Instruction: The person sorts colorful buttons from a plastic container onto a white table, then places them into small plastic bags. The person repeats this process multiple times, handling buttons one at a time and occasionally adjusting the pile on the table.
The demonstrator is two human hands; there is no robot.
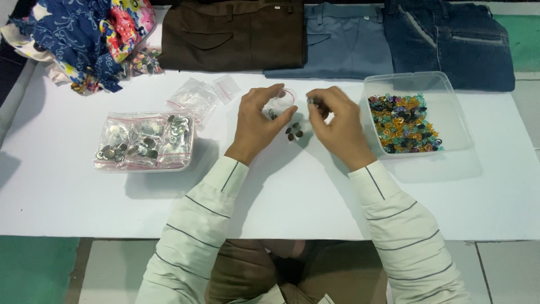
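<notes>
Two hands sort small buttons over a white worktop [281, 191] strewn with bags and tubs.

The worktop fills the middle of the frame; below it show grey floor tiles and a green patch at lower left. Along the top edge lie folded trousers: brown [233, 35], light blue [343, 42] and dark denim [450, 45], with patterned cloth [84, 39] at upper left. A tub of bagged metal buttons [145, 141] sits at left centre, empty bags [199, 97] just above it. A clear tub [450, 112] with coloured beads [403, 124] stands at right. At centre, the left hand [260, 121] pinches a small clear bag [279, 105], the right hand [336, 121] grips a button [311, 101] in narrow fingers; loose buttons [293, 132] lie between them.
</notes>
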